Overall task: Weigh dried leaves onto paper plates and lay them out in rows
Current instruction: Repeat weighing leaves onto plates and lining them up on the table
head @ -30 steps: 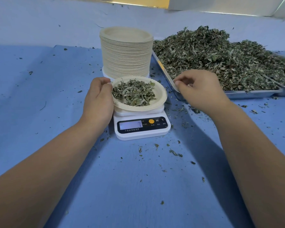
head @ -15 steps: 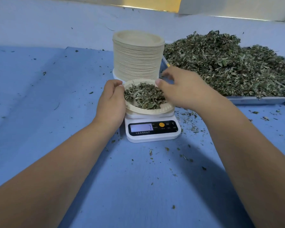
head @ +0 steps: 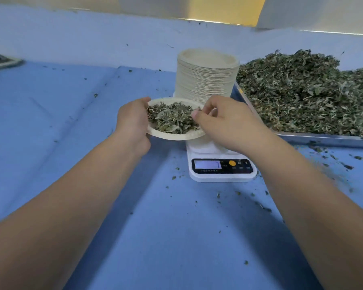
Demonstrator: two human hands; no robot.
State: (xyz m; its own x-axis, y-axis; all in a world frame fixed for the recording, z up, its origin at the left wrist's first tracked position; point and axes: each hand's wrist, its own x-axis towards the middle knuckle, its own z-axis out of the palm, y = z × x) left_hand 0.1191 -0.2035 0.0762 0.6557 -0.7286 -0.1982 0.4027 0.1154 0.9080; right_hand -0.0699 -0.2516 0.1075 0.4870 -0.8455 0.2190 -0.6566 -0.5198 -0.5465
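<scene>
A paper plate (head: 172, 136) with a portion of dried leaves (head: 170, 118) hangs in the air just left of the white digital scale (head: 222, 170). My left hand (head: 132, 122) grips the plate's left rim. At the right rim, my right hand (head: 228, 122) pinches the plate with thumb and curled fingers. The scale's platform is mostly hidden behind my right hand, and its lit display faces me. Behind the held plate rises a tall stack of empty paper plates (head: 206, 76).
A metal tray (head: 323, 139) heaped with dried leaves (head: 302, 91) fills the right side of the blue table. Leaf crumbs lie scattered around the scale. At the far left edge, blurred filled plates (head: 4, 61) are partly in view.
My right hand came from the tray's edge to the plate's right rim. Both hands then lifted the plate off the scale and carried it to the left.
</scene>
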